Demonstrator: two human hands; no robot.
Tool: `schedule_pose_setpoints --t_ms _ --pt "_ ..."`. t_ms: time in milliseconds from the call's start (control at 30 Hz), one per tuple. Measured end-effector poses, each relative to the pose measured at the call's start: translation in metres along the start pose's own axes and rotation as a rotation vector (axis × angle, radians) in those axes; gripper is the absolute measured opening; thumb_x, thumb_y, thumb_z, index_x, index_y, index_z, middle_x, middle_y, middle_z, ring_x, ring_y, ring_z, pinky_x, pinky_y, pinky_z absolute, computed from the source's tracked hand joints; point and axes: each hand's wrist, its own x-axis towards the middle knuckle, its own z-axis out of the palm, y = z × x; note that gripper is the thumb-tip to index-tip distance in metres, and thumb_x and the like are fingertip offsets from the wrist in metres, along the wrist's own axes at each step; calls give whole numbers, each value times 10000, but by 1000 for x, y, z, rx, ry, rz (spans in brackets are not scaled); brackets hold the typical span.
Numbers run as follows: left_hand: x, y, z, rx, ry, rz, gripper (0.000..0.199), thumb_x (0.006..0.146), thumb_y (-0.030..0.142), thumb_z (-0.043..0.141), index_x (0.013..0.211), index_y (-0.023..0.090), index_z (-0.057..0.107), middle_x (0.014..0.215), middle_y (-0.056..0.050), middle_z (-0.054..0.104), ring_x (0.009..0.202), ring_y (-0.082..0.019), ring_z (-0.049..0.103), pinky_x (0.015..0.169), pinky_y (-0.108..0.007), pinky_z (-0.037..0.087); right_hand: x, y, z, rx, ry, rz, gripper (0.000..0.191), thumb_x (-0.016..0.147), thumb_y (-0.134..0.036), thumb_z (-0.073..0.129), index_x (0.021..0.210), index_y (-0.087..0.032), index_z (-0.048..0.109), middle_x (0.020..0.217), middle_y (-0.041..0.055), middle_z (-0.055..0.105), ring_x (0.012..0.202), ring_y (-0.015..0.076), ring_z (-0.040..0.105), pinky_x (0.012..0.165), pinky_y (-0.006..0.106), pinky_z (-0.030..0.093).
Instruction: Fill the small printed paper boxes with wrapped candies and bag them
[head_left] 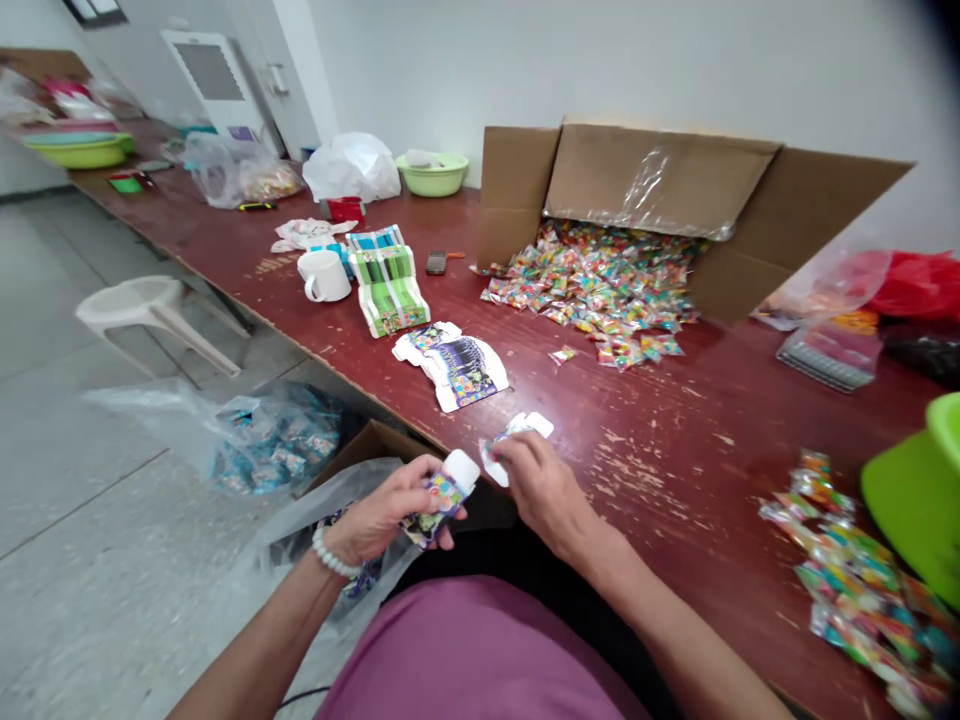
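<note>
My left hand [397,508] is closed around a small printed carton [441,497], purple with colourful pictures, its white end flap standing up. My right hand [546,490] is in a pinch at the table's front edge, over a small whitish piece [493,466] whose kind I cannot make out. Just beyond those fingers lies a white-flapped cardboard piece [534,424], partly covered by the hand. Farther back on the table, flat purple printed cartons [466,372] lie fanned in an overlapping stack.
Wrapped candies [592,275] spill from a cardboard box [660,180]. More candies [862,570] lie at right beside a green basin [915,500]. Green flat cartons [391,290] and a white mug [324,275] stand left. Below the edge hangs a clear plastic bag [300,540]; a stool [150,305] stands left.
</note>
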Motion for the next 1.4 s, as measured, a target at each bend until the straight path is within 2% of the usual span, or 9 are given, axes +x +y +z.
schedule_pose_setpoints --t_ms 133,367,567,667,767,867,967,1167,1400 --pt "4 9 21 -42 -38 63 310 740 183 588 1042 187 522 823 -27 661 562 -134 620 464 -222 496 -3 -20 1 -33 -94 -216 236 991 -101 398 1119 -160 587 977 130 614 885 243 554 784 386 540" --pt "5 8 37 38 -1 92 277 717 140 580 989 187 558 829 -24 638 636 -137 611 448 -189 489 7 -19 -12 34 -104 -284 243 979 -86 415 1085 -186 609 925 108 644 888 235 569 766 372 536" --pt "10 4 37 -94 -27 97 414 704 158 585 1118 158 573 790 -39 653 486 -113 564 413 -215 484 15 -32 -22 429 -128 -52 214 967 -107 479 1116 -230 573 938 53 684 818 172 646 759 313 539" --pt "10 4 35 -117 -10 134 510 714 154 604 1221 175 565 822 -36 649 525 -121 580 440 -223 502 15 -34 -17 510 21 86 163 957 -150 544 1081 -243 595 972 42 664 831 155 652 759 298 548" --pt "9 6 36 -90 6 160 531 722 147 622 1248 204 581 857 -31 640 572 -121 582 473 -219 504 14 -31 -7 450 146 161 168 931 -192 604 1084 -250 641 1120 83 608 984 192 640 801 336 564" --pt "8 9 37 -14 44 196 489 733 145 639 1216 219 614 864 -18 619 633 -118 557 500 -206 503 13 -26 -2 402 112 168 229 914 -209 642 1135 -265 659 1227 104 595 1099 228 623 887 397 555" --pt "7 10 37 34 48 193 479 738 139 629 1211 220 614 847 -9 605 634 -112 528 496 -199 495 13 -24 -6 373 47 132 166 916 -214 651 1063 -267 706 1130 91 651 1040 227 647 901 420 546" --pt "7 7 40 -89 60 183 413 689 116 600 1094 190 628 804 -10 594 607 -111 537 473 -187 487 14 -32 -18 464 -102 25 220 936 -166 582 1076 -272 715 1170 93 671 1051 224 654 904 407 545" --pt "3 8 40 65 84 175 448 763 172 635 1210 187 608 872 -23 611 588 -93 527 489 -187 478 17 -21 -5 505 68 286 157 861 -158 667 1002 -226 682 1011 59 653 797 157 645 685 282 556"
